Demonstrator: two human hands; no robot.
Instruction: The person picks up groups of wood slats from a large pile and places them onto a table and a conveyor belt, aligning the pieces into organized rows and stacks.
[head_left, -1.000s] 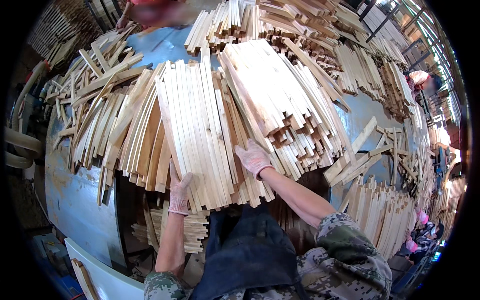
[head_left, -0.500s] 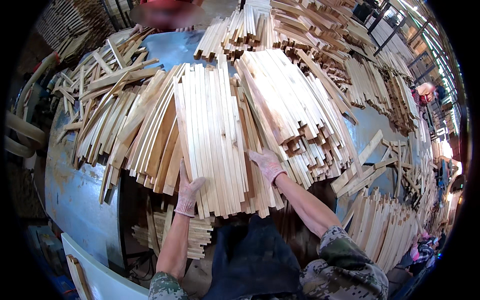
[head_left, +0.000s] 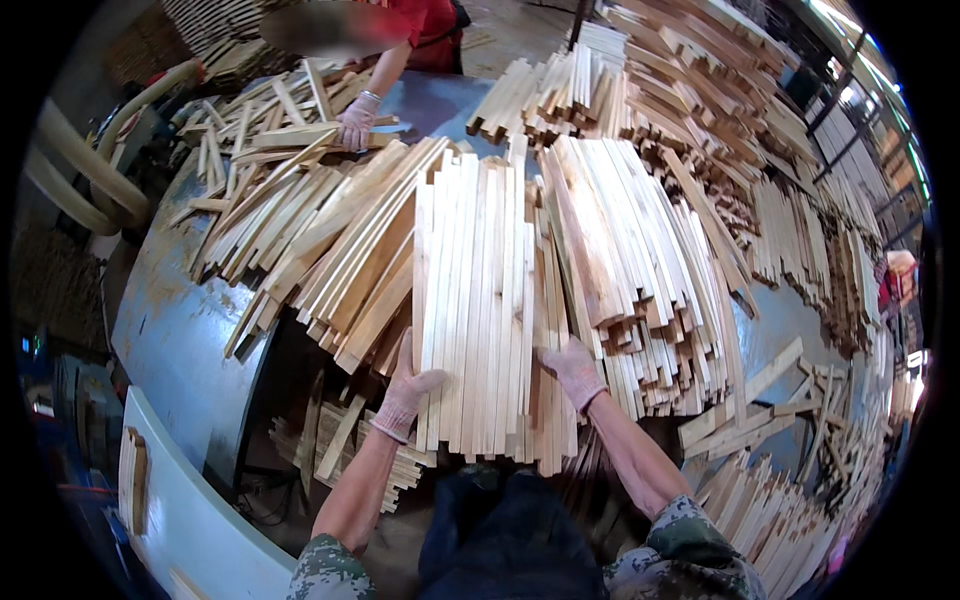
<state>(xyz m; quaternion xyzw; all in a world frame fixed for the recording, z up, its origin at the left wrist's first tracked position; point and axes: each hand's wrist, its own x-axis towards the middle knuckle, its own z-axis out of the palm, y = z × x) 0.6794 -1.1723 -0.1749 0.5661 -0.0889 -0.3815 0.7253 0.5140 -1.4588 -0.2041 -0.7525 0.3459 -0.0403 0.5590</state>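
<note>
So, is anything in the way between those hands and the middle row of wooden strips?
Nothing visible: the left hand is at the left edge of the middle row; the right hand is beside its right edge, over lower strips. Right-hand contact is unclear.

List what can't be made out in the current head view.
In the head view:
- Left hand and right hand: grip closure; hand backs hide some fingers.
- Wooden strips: undersides, hidden by their tops.
- Co-worker's head: blurred.
- Dark clothing: cut off by the lower edge.
</note>
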